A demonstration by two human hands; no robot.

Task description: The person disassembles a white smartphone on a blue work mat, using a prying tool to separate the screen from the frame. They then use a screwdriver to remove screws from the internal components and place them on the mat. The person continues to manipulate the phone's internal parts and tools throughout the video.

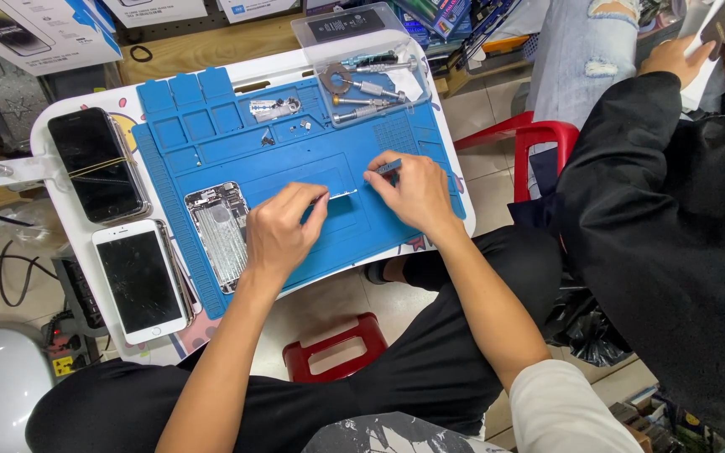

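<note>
My left hand (283,228) rests on the blue work mat (211,138), its fingertips pinching a small thin metal part (342,194). My right hand (413,191) grips a slim blue-handled tool (386,168) just right of that part, with its tip hidden under the fingers. An opened phone shell (220,231) with bare metal insides lies on the mat to the left of my left hand. Small screws and a metal bracket (276,107) lie in the mat's upper compartments.
A black phone with a rubber band (96,164) and a white-framed phone (140,281) lie on the white table's left side. A clear tray of screwdrivers (368,80) sits at the back. Another person in black (665,235) sits to the right. A red stool (333,352) stands below.
</note>
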